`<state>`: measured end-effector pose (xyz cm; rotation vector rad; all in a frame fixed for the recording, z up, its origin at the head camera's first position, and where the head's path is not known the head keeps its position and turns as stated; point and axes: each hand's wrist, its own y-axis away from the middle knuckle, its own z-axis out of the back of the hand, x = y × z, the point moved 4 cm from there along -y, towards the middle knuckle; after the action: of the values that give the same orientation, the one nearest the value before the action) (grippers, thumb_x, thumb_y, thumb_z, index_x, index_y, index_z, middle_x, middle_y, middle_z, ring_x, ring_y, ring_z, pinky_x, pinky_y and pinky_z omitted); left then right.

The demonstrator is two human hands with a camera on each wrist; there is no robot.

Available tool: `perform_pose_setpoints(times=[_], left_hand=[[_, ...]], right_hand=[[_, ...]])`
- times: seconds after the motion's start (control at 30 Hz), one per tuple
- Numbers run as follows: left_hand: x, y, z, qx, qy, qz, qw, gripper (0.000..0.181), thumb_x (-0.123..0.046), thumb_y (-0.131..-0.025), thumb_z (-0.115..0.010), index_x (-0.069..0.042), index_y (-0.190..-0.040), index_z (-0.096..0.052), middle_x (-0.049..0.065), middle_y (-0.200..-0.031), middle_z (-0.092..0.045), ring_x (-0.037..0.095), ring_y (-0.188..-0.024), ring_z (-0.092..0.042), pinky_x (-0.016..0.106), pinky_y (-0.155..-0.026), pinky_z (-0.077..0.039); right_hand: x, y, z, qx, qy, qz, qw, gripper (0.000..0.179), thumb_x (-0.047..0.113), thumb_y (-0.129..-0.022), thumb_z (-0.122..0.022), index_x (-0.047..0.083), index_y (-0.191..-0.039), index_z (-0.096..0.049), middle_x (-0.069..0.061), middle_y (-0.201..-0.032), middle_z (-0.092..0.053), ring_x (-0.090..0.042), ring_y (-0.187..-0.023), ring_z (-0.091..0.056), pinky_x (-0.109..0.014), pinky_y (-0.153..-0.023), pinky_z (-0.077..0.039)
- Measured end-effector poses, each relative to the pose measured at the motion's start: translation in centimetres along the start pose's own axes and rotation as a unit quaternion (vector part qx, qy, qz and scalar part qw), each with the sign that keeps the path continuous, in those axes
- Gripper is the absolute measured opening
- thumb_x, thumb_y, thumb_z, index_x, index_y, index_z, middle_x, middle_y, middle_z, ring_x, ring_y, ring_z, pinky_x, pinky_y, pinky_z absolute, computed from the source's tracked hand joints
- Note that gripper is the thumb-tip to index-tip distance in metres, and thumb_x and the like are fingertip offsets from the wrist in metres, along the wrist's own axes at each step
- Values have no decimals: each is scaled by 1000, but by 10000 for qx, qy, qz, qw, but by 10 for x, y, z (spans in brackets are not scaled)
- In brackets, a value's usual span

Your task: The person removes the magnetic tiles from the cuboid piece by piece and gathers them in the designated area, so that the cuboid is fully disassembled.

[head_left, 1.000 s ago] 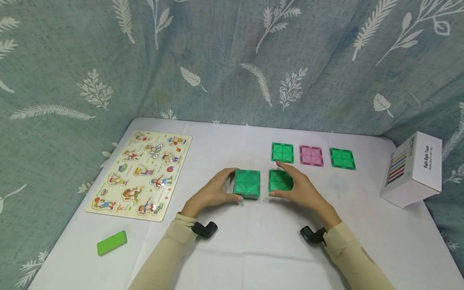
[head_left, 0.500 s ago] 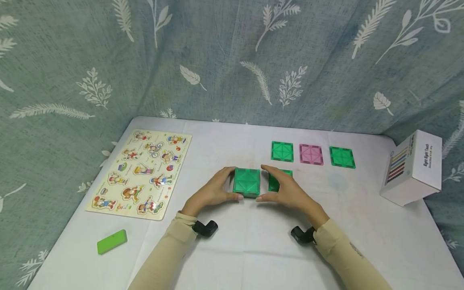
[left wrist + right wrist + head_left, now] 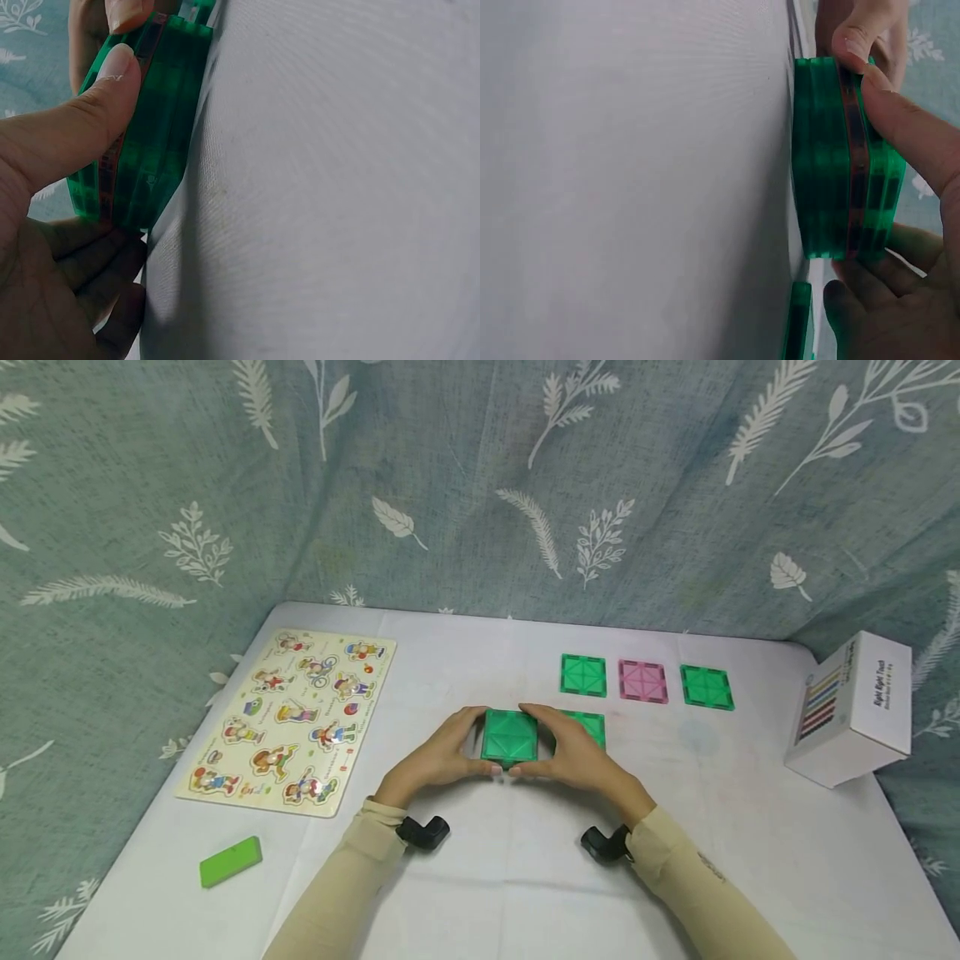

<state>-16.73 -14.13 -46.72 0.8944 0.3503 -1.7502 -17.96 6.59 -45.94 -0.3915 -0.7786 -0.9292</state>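
Observation:
A stack of translucent square magnetic tiles [image 3: 509, 737] sits on the table between both hands. Most tiles are green; a reddish-edged one shows within the stack [image 3: 856, 161] in the right wrist view. My left hand [image 3: 438, 752] grips its left side, thumb on the near edge, fingers round the side and back. From the right, my right hand [image 3: 577, 752] holds the same stack, its thumb close to the left thumb. A single green tile [image 3: 592, 727] lies flat just behind the right hand, partly hidden by it.
Along the back lie a green tile [image 3: 583, 676], a pink tile [image 3: 642, 682] and another green tile [image 3: 707, 687]. A picture puzzle board [image 3: 292, 722] is at left, a light green block [image 3: 230, 862] nearer the front. A white box [image 3: 855, 710] stands far right.
My right hand has moved left from the single green tile to the stack and now grips it. The left hand has stayed at the stack's left side.

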Motion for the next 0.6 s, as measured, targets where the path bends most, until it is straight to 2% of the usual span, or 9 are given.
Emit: perform_pose_setpoints(times=[0.37, 0.6], left_hand=[[1, 0, 1, -27, 6, -42, 10000, 97, -38, -80, -85, -8, -155, -32, 13, -157, -39, 33, -151, -32, 53, -124, -31], [1, 0, 1, -61, -8, 43, 10000, 98, -38, -78, -87, -9, -154, -33, 13, -158, -38, 33, -151, -32, 54, -124, -31]], right_hand=[[3, -6, -2, 26, 124, 19, 9999, 94, 41, -78, -86, 12, -154, -40, -8, -158, -44, -32, -147, -40, -56, -118, -40], [4, -7, -3, 34, 167, 33, 9998, 93, 42, -78, -86, 11, -153, -41, -8, -157, -45, -32, -147, -41, -55, -117, -41]])
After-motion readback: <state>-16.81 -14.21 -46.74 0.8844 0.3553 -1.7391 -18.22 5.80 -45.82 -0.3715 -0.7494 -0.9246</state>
